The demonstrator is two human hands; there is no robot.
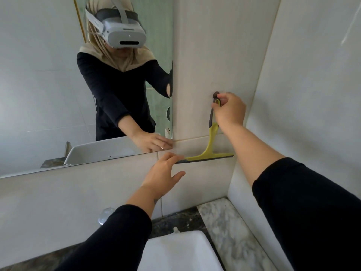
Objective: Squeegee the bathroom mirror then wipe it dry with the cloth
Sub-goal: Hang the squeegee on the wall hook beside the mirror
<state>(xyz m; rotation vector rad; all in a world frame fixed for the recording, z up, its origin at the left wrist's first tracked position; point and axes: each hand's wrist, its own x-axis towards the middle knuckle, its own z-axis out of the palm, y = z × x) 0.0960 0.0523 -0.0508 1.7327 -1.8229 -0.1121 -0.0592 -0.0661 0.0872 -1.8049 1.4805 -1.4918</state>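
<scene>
Up on the pale tiled wall (205,45), just right of the frameless bathroom mirror (48,85), a yellow-green plastic squeegee with a dark grey handle (212,137) hangs from a small dark round hook (215,94). Its rubber blade runs almost level along the tile, below the mirror's lower right corner and close to the corner where the two walls meet. The right hand (230,112) is raised to the top of the handle, its fingers curled in a pinching grip around the yellow loop right at the hook. The left hand (163,173) reaches up beneath, fingers straight and spread, its fingertips (175,156) touching the left end of the blade; it grasps nothing. Both arms wear black sleeves. The mirror shows the person's reflection in a white headset. Below, a white ceramic basin (175,251) sits on a marbled grey-and-white stone table (224,231), with a chrome tap (105,214) partly hidden behind the left sleeve. I can see no cloth from this angle.
</scene>
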